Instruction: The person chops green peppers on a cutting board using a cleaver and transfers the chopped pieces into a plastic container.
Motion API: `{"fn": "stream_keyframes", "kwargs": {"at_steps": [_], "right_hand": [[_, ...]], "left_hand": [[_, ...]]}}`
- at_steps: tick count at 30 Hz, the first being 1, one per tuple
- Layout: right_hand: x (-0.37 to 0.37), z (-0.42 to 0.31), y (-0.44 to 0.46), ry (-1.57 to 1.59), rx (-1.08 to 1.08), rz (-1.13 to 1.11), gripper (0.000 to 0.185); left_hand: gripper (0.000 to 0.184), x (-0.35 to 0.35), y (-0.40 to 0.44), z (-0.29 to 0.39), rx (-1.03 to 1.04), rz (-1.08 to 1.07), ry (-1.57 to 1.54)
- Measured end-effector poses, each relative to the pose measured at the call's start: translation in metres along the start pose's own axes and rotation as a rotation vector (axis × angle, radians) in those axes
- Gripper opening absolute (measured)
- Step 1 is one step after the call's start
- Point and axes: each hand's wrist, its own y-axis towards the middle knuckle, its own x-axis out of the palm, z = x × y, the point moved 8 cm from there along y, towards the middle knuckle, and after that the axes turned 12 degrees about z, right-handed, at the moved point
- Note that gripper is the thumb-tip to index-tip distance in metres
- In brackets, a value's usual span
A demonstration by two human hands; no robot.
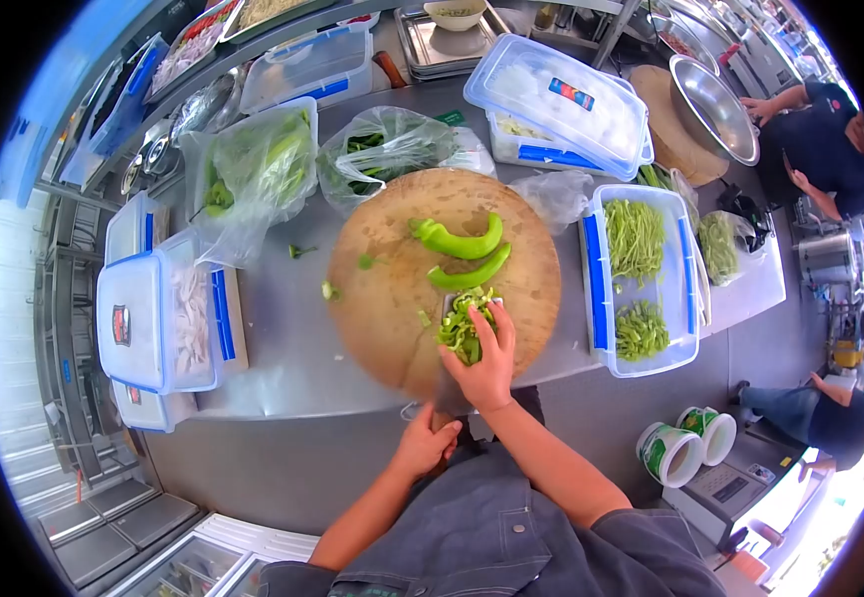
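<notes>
My left hand (427, 446) is closed around the handle of a knife (441, 422) at the front edge of a round wooden chopping board (382, 328). The blade points away over the board and is mostly hidden under chopped green pepper (460, 338). With fingers curved over this pile, my right hand (487, 366) holds it against the blade. Just beyond lie two whole green peppers, a larger curved one (467, 242) and a smaller one (472, 271). A few small pepper bits are scattered on the board.
At the right stands a clear container (641, 366) with cut green strips in two heaps. Lidded boxes (158, 318) are stacked at the left. Behind the board are bags of green vegetables (377, 149) and a large lidded box (551, 95). Two other people (820, 139) are at the right.
</notes>
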Motion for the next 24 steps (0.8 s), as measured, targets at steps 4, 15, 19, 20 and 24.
{"fn": "stream_keyframes", "kwargs": {"at_steps": [4,15,19,20,24], "right_hand": [[-0.023,0.006,0.028,0.043,0.029,0.08,0.073],[-0.122,0.064,0.074,0.037,0.205,0.451,0.074],[-0.168,0.102,0.074,0.008,0.303,0.599,0.071],[-0.179,0.113,0.073,0.001,0.333,0.632,0.07],[-0.203,0.147,0.064,-0.022,0.434,0.733,0.067]], "left_hand": [[0.029,0.023,0.004,0.03,0.048,0.045,0.128],[0.025,0.12,0.023,0.097,0.106,-0.175,0.446],[0.026,0.178,0.026,0.11,0.126,-0.28,0.603],[0.026,0.189,0.029,0.109,0.124,-0.291,0.613],[0.041,0.226,0.039,0.104,0.121,-0.366,0.71]]}}
